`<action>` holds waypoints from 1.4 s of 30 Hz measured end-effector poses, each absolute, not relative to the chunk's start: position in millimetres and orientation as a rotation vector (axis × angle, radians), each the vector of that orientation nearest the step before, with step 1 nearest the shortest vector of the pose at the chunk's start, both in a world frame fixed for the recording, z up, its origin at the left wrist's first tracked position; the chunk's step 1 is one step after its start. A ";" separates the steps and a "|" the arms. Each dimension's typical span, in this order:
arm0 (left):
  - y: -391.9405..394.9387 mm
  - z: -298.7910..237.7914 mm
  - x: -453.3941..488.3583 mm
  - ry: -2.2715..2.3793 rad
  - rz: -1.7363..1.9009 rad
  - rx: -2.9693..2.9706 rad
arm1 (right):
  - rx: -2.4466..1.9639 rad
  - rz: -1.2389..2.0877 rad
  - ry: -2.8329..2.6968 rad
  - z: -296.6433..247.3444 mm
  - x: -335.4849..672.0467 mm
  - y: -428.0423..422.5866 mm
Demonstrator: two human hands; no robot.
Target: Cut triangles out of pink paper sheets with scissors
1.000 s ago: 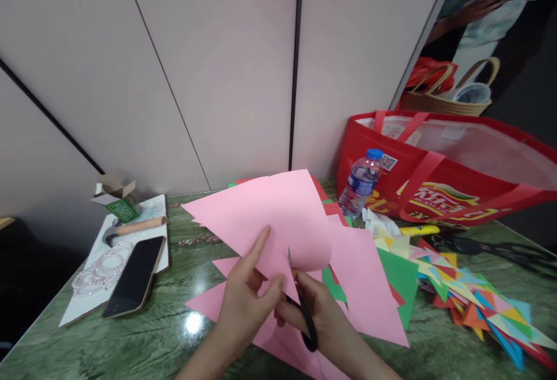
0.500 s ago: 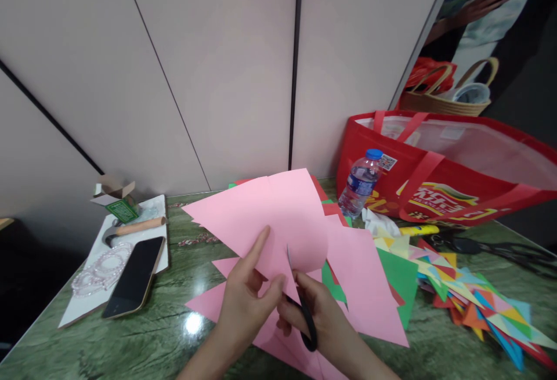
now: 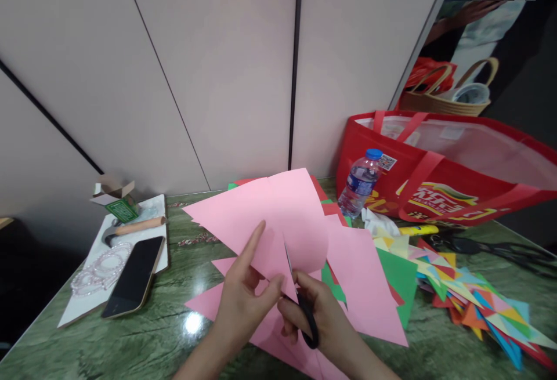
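My left hand (image 3: 246,299) pinches the lower edge of a pink paper sheet (image 3: 270,217) held up over the green marble table (image 3: 143,333), index finger stretched along it. My right hand (image 3: 322,316) grips black-handled scissors (image 3: 300,301) whose blades point up into the sheet just right of my left thumb. More pink sheets (image 3: 361,287) lie flat underneath, over green and red paper (image 3: 398,278).
A white tray (image 3: 93,296) at the left holds a phone (image 3: 134,275), a hammer (image 3: 133,227), beaded bracelets (image 3: 102,267) and a small box (image 3: 115,197). A water bottle (image 3: 360,183) and a red bag (image 3: 448,165) stand at the back right. Coloured paper triangles (image 3: 478,301) lie right. Another person stands at the far right.
The scissors blades have crept slightly further up into the pink sheet, and my left index finger has shifted a little up and left. Everything else stays put.
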State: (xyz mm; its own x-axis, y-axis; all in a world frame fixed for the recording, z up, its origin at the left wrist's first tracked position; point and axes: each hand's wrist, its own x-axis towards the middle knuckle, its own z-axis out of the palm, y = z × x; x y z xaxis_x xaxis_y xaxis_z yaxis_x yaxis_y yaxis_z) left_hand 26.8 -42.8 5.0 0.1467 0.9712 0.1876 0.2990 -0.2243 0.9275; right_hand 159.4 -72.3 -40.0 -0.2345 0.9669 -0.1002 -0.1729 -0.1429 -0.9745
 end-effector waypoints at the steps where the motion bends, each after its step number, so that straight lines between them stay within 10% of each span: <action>1: -41.4 6.7 25.1 1.221 1.140 1.664 | -1.034 1.555 -1.161 -39.4 159.9 -72.0; 42: -22.4 21.2 4.1 1.263 1.138 1.447 | -0.901 1.521 -1.186 -36.5 162.2 -68.4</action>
State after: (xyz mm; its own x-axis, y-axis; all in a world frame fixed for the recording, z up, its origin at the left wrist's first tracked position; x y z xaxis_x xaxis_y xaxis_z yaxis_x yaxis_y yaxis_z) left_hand 4.1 -22.4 21.2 0.0637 0.9942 0.0871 0.1901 -0.0978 0.9769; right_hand 162.2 -68.4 -36.5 -0.2554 0.9668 0.0102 -0.2452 -0.0545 -0.9679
